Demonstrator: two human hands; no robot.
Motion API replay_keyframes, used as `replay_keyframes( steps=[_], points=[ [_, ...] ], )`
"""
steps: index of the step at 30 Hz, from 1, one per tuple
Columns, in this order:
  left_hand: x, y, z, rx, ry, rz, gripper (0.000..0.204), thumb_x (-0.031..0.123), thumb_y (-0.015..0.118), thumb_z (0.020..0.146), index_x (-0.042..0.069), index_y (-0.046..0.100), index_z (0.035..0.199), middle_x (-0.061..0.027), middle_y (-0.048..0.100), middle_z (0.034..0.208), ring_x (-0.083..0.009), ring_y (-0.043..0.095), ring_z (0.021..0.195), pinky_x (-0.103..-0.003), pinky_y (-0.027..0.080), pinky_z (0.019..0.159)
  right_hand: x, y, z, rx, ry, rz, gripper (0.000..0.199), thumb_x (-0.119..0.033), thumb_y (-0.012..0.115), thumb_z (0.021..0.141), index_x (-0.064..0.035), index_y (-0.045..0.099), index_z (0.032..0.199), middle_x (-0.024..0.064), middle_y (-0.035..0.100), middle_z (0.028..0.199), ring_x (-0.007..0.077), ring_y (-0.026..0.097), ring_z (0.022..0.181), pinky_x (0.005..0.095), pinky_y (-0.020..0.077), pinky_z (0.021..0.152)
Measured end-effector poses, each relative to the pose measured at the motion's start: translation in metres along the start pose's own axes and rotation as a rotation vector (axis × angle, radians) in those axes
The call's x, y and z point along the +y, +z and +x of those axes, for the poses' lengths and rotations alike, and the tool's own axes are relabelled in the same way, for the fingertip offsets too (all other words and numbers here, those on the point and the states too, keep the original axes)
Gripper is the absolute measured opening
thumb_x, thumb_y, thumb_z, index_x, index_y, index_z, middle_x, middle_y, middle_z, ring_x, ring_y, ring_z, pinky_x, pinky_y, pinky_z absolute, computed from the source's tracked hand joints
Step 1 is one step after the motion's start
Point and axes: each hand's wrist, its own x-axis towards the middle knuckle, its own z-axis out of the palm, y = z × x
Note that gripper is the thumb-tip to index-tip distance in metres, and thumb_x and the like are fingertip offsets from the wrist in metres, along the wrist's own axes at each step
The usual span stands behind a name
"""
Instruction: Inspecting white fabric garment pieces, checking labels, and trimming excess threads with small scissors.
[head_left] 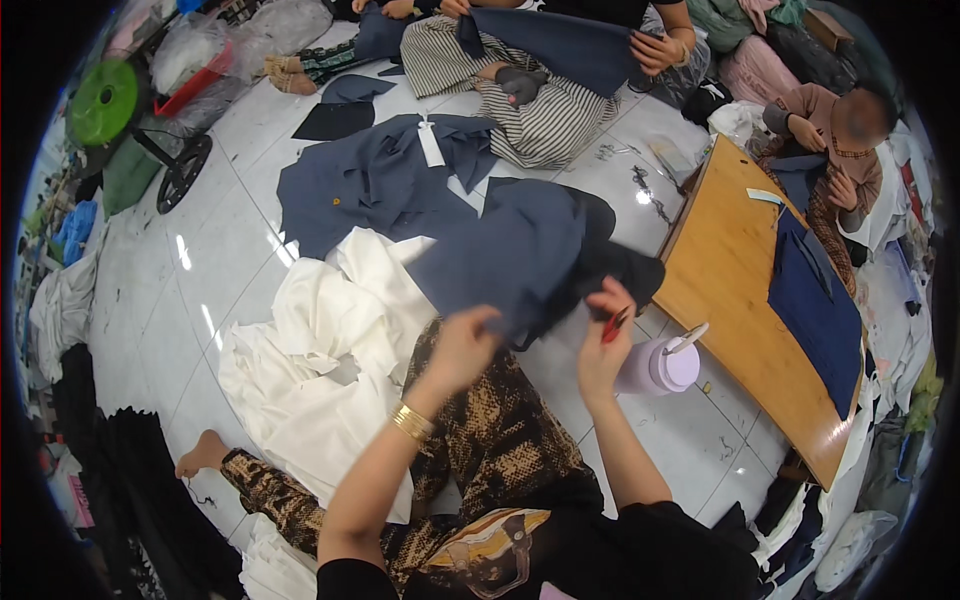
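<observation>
The left hand pinches the lower edge of a blue-grey garment, lifting it above the lap. The right hand is closed around a small red cutter at the garment's dark lining. A lilac bottle stands just beside that hand, near a low wooden table. White cloth is heaped on the tiled floor.

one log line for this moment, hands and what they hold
left hand: grips blue-grey garment piece | right hand: holds small red tool at the fabric's edge | nearby: white cloth pile, lilac bottle
</observation>
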Motion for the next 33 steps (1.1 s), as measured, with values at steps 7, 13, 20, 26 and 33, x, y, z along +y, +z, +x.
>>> replay_keyframes(
  steps=[7, 13, 20, 26, 33],
  points=[
    [0.006, 0.079, -0.056, -0.541, 0.216, 0.584, 0.024, 0.015, 0.06, 0.074, -0.004, 0.056, 0.088, -0.019, 0.057, 0.081, -0.0327, 0.056, 0.08, -0.037, 0.044, 0.077, 0.0, -0.032, -0.042, -0.879, 0.295, -0.54, 0.037, 0.003, 0.045, 0.076, -0.0057, 0.047, 0.112, 0.0194, 0.053, 0.109, 0.0358, 0.051, 0.101, 0.0401, 0.043, 0.081],
    [0.036, 0.067, -0.101, -0.456, 0.266, 0.488, 0.042, 0.023, 0.06, 0.078, -0.004, 0.049, 0.109, -0.0207, 0.056, 0.099, -0.0319, 0.052, 0.096, -0.038, 0.04, 0.086, -0.015, 0.006, -0.018, -0.806, 0.154, -0.604, 0.034, 0.001, 0.049, 0.075, -0.0077, 0.047, 0.108, 0.016, 0.058, 0.095, 0.0386, 0.056, 0.081, 0.0449, 0.0461, 0.067],
    [0.038, 0.03, -0.155, -0.462, -0.143, 0.122, 0.048, 0.026, 0.053, 0.084, 0.0, 0.042, 0.123, -0.0209, 0.055, 0.106, -0.0338, 0.053, 0.093, -0.037, 0.043, 0.08, -0.035, 0.072, -0.037, -0.898, 0.093, -0.176, 0.036, 0.004, 0.051, 0.073, -0.0079, 0.049, 0.106, 0.0155, 0.058, 0.095, 0.0339, 0.057, 0.083, 0.0394, 0.0455, 0.068],
    [0.02, -0.013, -0.197, -0.007, -0.218, 0.032, 0.039, 0.019, 0.056, 0.082, 0.002, 0.049, 0.116, -0.0188, 0.059, 0.093, -0.0295, 0.057, 0.085, -0.034, 0.045, 0.074, -0.028, 0.098, -0.075, -1.05, -0.086, -0.219, 0.039, 0.002, 0.054, 0.068, -0.0095, 0.052, 0.105, 0.012, 0.06, 0.093, 0.0278, 0.06, 0.082, 0.0354, 0.0468, 0.065],
    [-0.022, -0.055, -0.219, 0.668, -0.52, 0.283, 0.04, 0.013, 0.068, 0.071, 0.005, 0.054, 0.107, -0.0135, 0.054, 0.093, -0.0227, 0.053, 0.085, -0.031, 0.045, 0.068, -0.028, 0.102, -0.088, -0.86, -0.319, -0.214, 0.041, 0.004, 0.057, 0.058, -0.0083, 0.058, 0.097, 0.0094, 0.062, 0.091, 0.0258, 0.06, 0.083, 0.0332, 0.049, 0.069]
  ],
)
